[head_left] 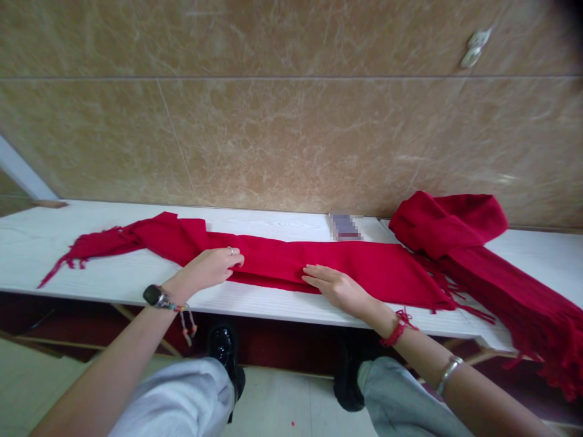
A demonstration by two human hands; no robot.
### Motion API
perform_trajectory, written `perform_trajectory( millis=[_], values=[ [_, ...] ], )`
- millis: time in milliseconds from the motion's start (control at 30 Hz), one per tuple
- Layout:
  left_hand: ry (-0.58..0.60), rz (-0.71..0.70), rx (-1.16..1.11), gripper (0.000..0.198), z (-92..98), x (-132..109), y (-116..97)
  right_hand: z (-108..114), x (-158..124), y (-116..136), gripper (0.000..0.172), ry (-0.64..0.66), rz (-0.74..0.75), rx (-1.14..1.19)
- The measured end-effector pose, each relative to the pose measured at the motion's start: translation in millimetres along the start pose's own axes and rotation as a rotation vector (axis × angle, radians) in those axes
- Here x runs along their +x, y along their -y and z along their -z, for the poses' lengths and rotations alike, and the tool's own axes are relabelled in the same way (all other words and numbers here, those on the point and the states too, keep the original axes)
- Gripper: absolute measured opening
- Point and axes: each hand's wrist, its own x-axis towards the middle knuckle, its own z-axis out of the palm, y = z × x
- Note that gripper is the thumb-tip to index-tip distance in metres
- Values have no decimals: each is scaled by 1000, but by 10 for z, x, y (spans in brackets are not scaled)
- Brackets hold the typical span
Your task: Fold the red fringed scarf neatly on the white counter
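Note:
A red fringed scarf (273,255) lies lengthwise along a white bench top (273,303), folded into a long strip with its layers showing at the near edge. Its left end is bunched and twisted, with fringe trailing toward the bench's left side. My left hand (216,266), wearing a ring, has its fingers curled down on the scarf left of centre and grips the cloth. Farther right, my right hand (334,286) rests on the near edge with fingers stretched out flat. The undersides of both hands are hidden.
A second red scarf (449,221) lies looped at the right, its fringed end hanging over the front edge. A blurred flat rectangular item (345,226) lies by the tiled wall (273,139). A small white hook (476,47) is on the wall. My shoes are below the bench.

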Motion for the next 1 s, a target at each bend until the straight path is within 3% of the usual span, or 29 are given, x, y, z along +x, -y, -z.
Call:
perform_trajectory(
  millis=[133,433,567,667,800,900,1000],
  values=[
    [120,-33,-17,30,-59,-67,0,21,11,6,37,93,38,-11],
    [100,-68,-106,37,-55,-56,52,50,-9,20,38,151,16,97],
    [168,-47,-206,24,-16,-60,19,116,-7,40,37,214,17,149],
    [84,-44,-196,19,11,-4,-48,168,81,23,36,164,-13,139],
    [-122,-85,-166,27,-28,265,-145,122,267,-21,42,0,-144,53],
    [-200,-62,-213,26,-97,598,-154,4,336,8,54,76,-219,-5],
    [-190,-29,-298,20,-183,953,-110,-104,319,73,57,165,-255,-43]
  ],
)
